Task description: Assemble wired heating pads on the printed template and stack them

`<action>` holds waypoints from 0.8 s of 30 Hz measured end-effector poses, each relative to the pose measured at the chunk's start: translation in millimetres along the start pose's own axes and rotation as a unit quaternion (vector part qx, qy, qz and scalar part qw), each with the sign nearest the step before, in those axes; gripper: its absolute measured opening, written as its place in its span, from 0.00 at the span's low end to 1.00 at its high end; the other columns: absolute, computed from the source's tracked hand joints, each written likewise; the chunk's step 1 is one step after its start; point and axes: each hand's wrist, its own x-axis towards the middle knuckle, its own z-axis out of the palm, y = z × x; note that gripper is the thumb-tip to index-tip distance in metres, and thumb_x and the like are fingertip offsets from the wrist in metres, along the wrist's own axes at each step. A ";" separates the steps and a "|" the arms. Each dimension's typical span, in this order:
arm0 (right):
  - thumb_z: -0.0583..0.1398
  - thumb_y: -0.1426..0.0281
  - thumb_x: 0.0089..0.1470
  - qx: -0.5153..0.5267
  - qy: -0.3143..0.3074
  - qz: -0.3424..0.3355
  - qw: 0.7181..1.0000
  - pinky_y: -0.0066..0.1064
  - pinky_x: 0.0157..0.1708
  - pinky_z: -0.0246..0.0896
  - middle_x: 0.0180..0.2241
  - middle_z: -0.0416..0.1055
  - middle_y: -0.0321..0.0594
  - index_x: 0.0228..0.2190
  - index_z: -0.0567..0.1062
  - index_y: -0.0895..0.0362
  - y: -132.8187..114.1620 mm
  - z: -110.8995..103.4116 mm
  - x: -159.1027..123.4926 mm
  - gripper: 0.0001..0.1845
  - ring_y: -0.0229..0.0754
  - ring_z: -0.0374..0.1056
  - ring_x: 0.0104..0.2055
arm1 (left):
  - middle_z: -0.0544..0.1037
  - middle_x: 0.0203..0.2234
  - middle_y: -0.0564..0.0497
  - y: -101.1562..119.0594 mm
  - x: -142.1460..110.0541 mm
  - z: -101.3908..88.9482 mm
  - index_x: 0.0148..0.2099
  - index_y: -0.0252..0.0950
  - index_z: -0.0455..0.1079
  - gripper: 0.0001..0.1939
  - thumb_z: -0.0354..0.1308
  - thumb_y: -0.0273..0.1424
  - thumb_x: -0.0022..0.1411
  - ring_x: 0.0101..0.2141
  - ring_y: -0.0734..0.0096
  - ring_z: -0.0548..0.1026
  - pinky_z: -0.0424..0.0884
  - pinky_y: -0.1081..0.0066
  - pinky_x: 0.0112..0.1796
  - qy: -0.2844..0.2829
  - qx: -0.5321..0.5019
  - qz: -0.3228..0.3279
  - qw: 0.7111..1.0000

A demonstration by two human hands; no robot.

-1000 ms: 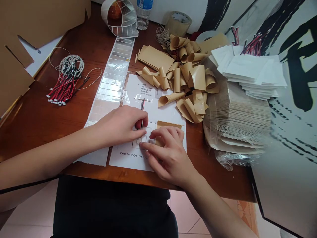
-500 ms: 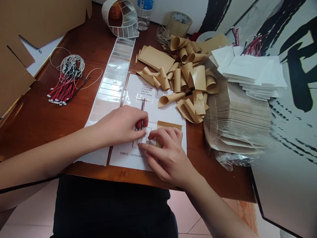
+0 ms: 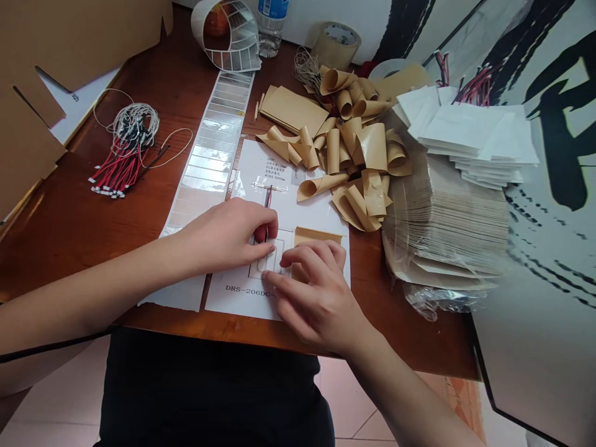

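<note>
In the head view a white printed sheet (image 3: 321, 214) lies at the table's front edge, with a thin wire (image 3: 282, 248) laid in bends over its outline drawing. My left hand (image 3: 237, 233) is closed over the dark end of the wire, thumb and fingers pinched near red and black leads (image 3: 269, 197). My right hand (image 3: 316, 288) rests on the sheet with fingers apart, its index fingertip touching down by the lower bend of the wire. A curled brown paper piece (image 3: 316, 234) lies partly under the right hand.
A strip of silvery labels (image 3: 212, 149) runs back to its roll (image 3: 251, 37). Left lies a bundle of wires (image 3: 133, 136). Curled brown papers (image 3: 333, 149), a tape roll (image 3: 336, 45) and a bottle (image 3: 271, 25) stand behind. White pieces (image 3: 470, 133) top a tall stack (image 3: 465, 211) at right.
My right hand's index fingertip has shifted very slightly right and down on the sheet. My left hand has stayed almost still.
</note>
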 end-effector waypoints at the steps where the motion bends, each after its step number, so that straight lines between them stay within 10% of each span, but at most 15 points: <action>1: 0.58 0.74 0.61 0.002 0.017 0.008 1.000 0.46 0.45 0.54 0.39 0.72 0.45 0.38 0.82 0.57 0.3 0.2 -0.3 0.12 0.49 0.65 0.43 | 0.80 0.34 0.54 -0.9 0.0 -0.3 0.41 0.38 0.75 0.07 0.61 0.34 0.62 0.35 0.69 0.74 0.63 0.69 0.35 -0.001 0.000 0.008 1.000; 24: 0.56 0.70 0.66 -0.062 0.014 0.134 0.989 0.46 0.48 0.54 0.44 0.71 0.46 0.48 0.80 0.54 3.4 7.8 -1.7 0.15 0.50 0.66 0.47 | 0.76 0.38 0.52 4.5 -3.3 -6.2 0.48 0.38 0.70 0.18 0.67 0.33 0.56 0.37 0.66 0.73 0.62 0.69 0.37 -0.060 0.068 0.044 0.995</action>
